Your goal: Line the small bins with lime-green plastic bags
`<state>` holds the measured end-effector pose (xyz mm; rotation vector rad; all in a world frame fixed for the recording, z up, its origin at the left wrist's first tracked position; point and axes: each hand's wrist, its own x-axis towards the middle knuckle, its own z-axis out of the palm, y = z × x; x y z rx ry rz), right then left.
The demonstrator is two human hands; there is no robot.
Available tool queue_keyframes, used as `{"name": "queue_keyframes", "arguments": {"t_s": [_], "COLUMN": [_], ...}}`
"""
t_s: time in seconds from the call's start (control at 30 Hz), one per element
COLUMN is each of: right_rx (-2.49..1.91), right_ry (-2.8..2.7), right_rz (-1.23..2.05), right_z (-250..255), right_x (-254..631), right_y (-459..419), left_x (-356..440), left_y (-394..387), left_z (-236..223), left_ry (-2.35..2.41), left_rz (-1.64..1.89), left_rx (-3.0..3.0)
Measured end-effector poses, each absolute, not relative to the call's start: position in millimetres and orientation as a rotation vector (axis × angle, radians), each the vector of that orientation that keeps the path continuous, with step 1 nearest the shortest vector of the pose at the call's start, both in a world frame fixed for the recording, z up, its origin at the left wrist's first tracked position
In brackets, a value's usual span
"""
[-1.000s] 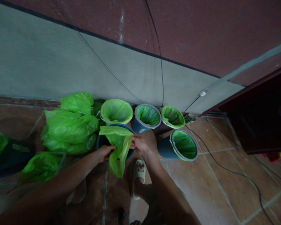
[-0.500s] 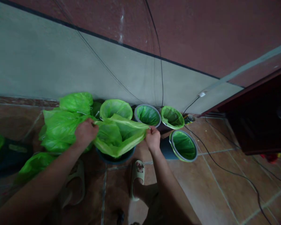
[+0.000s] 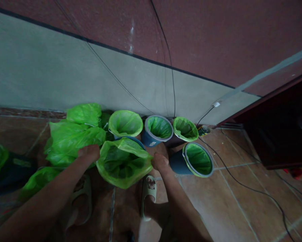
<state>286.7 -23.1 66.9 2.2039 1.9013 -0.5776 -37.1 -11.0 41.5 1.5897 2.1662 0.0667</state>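
Observation:
A green plastic bag (image 3: 124, 163) is spread open over a dark blue bucket (image 3: 138, 143) on the tiled floor. My left hand (image 3: 89, 153) grips the bag's left edge and my right hand (image 3: 159, 161) grips its right edge, both closed on the plastic at rim height. The bag's mouth gapes wide and hides most of the bucket; only a bit of the rim shows at the back.
Lined buckets stand behind and to the right (image 3: 125, 122) (image 3: 159, 129) (image 3: 185, 129) (image 3: 197, 159). Full green bags (image 3: 75, 137) are piled at the left. My sandalled feet (image 3: 148, 195) are below. Cables (image 3: 241, 183) cross the floor; a dark cabinet (image 3: 279, 127) stands at the right.
The bag hung limp in front of the bucket, then my hands pulled it wide apart. Now it is lowered over the bucket's rim with its mouth open.

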Motion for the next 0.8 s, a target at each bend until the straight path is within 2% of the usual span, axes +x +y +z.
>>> {"name": "queue_keyframes", "arguments": {"t_s": [0.17,0.3,0.53,0.63,0.8], "right_rx": [2.102,1.803,2.039,2.019,1.790], "right_ry": [2.341,2.596,2.484,2.388,2.329], "right_rz": [-0.303,-0.335,-0.262,-0.358,-0.745], "right_z": [67.7,50.1,18.9,8.3,-9.4], "right_x": [246.6,196.3,167.4,183.0,211.6], "right_y": [-33.7,-40.1,10.8,28.1,16.2], "left_x": [-12.4,8.3,15.1,11.9,9.0], "left_y": [-9.6,1.3,28.3,32.6,25.3], "left_z": [48.7,41.9,15.7,4.2,-15.4], "left_ry": [2.201,2.120,2.137,2.082,1.904], "left_rz": [0.041,0.101,0.126,0.115,0.126], "left_rx": [1.783,1.996,1.941,1.882,1.889]}}
